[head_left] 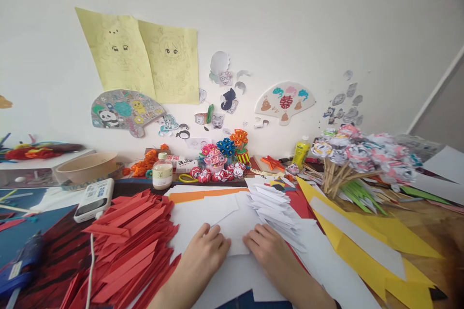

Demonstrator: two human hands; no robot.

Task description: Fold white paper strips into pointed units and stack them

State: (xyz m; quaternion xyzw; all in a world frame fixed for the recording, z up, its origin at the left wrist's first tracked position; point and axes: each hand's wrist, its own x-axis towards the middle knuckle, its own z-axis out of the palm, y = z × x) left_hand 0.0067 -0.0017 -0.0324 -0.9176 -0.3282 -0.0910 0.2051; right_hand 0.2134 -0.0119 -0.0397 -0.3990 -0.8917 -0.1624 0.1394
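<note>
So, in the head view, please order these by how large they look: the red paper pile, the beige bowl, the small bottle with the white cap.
1. red paper pile, though it lies nearest the camera
2. beige bowl
3. small bottle

Wooden table [427,231] bears red strips [134,236], white sheets [206,215].

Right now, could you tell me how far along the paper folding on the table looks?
Done: a pile of folded red strips lies left, and a smaller stack of folded white pieces sits behind the right hand. In hand: the left hand and right hand both press flat on one white sheet. Left: more flat white paper and yellow sheets lie unfolded, so a fair share seems to remain.
</note>
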